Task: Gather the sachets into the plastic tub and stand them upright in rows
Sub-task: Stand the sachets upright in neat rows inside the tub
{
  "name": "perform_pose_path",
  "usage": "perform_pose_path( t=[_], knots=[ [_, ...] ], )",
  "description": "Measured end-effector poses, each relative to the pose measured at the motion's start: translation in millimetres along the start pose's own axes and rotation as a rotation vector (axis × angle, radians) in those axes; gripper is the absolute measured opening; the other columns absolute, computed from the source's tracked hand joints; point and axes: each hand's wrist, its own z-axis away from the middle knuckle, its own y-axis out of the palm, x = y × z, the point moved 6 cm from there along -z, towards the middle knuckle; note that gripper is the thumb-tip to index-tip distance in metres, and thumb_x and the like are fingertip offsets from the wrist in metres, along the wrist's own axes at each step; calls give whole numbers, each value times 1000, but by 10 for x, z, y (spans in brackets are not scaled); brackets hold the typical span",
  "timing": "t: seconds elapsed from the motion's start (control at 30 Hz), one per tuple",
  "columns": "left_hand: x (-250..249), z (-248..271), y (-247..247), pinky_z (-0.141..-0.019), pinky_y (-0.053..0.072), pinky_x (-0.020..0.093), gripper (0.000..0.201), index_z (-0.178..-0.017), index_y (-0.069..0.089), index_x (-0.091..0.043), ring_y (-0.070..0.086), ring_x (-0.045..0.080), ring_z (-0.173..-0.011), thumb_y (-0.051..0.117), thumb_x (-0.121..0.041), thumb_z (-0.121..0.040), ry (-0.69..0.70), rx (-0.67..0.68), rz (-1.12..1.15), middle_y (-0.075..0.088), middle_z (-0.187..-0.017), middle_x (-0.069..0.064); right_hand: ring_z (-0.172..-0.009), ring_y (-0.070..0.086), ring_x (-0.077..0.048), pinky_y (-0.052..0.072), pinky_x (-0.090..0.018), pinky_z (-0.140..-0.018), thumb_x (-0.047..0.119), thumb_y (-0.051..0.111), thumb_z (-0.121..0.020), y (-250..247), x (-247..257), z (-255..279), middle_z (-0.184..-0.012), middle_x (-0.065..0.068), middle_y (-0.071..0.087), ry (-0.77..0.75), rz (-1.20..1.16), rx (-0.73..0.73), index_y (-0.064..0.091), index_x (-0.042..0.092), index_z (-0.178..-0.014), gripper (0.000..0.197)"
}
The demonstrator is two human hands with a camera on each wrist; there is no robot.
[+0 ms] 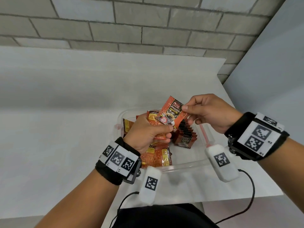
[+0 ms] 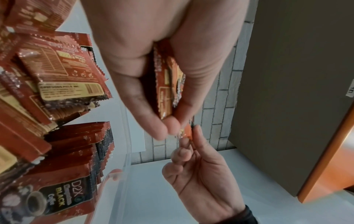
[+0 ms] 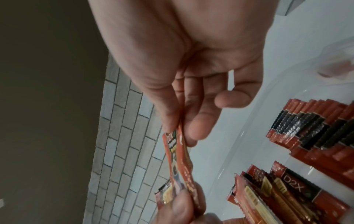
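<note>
A clear plastic tub (image 1: 181,167) stands on the white table. My left hand (image 1: 167,132) hovers over it and grips a small stack of orange-red coffee sachets (image 2: 166,84). The right hand (image 1: 185,108) pinches the top corner of the front sachet (image 1: 171,112) of that stack between thumb and forefinger. In the right wrist view that sachet (image 3: 178,159) shows edge-on between both hands. A row of sachets (image 1: 185,135) stands upright along the tub's right side. Several more sachets (image 1: 158,155) lie loose and overlapping in the near-left part.
The table (image 1: 65,112) runs to a grey brick wall behind, and its right edge lies just past the tub. A grey panel (image 1: 271,71) rises at the right. A red latch (image 1: 204,130) sits on the tub's right rim. Black cables hang near my body.
</note>
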Motion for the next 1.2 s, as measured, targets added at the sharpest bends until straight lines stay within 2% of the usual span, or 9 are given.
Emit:
perform_pose_path(
  t=[0.17,0.27,0.4,0.47,0.57,0.63,0.87,1.0,1.2],
  knots=[
    [20,-5,-17,-58,59,32,23,-98,66,-1,64,16,-57,74,2,-77,-28,-23,-21,71,-78,11,-51,59,-11,39,-18,-46,13,67,-85,-15,7,7,-65,-2,70,-34,85,-11,64,13,-85,3],
    [57,-8,-35,-59,59,32,28,-102,65,0,64,16,-58,75,1,-76,-50,-30,-28,71,-78,10,-56,62,-10,41,-18,-50,13,68,-85,-23,4,-5,-65,0,72,-34,180,26,66,19,-98,15],
    [74,-9,-75,-62,59,33,21,-97,67,-2,64,15,-59,74,-5,-78,-68,-42,5,70,-73,6,-59,63,-13,41,-24,-54,14,68,-86,-118,26,-31,-68,-4,72,-15,261,-9,67,18,-87,4],
    [56,-18,-136,-66,59,34,15,-96,67,-6,64,15,-62,70,-13,-84,-64,-81,40,68,-73,5,-62,63,-9,43,-20,-54,16,68,-86,-181,33,-33,-73,-2,72,-25,364,-30,67,19,-84,4],
    [30,-37,-248,-70,58,36,13,-97,63,-8,63,16,-63,63,-20,-90,-56,-145,116,66,-76,6,-63,55,6,36,-7,-56,22,70,-85,-164,1,-3,-75,13,65,-76,688,-9,70,20,-81,4],
    [17,-43,-285,-69,58,35,12,-97,61,-10,62,16,-62,61,-21,-92,-58,-151,152,65,-75,5,-65,52,6,36,-5,-58,24,70,-84,-74,-94,25,-75,17,58,-80,828,34,70,20,-83,4],
    [-5,-45,-289,-67,57,34,17,-105,60,-10,61,15,-62,60,-22,-92,-63,-130,188,64,-76,4,-51,52,0,38,-3,-42,18,61,-90,158,-414,22,-85,7,65,55,1108,181,71,16,-93,11],
    [-22,-38,-304,-64,55,32,27,-115,57,-8,61,15,-62,59,-21,-92,-54,-128,200,64,-78,5,-48,46,-1,37,-12,-37,20,61,-90,177,-454,-17,-92,2,67,83,1242,198,70,18,-95,11],
    [-36,-44,-319,-65,54,32,27,-116,57,-9,61,15,-64,59,-21,-92,-45,-126,198,64,-80,5,-55,47,-4,29,-18,-48,21,62,-89,205,-520,-74,-84,4,62,67,1331,212,69,19,-90,7]
  ],
)
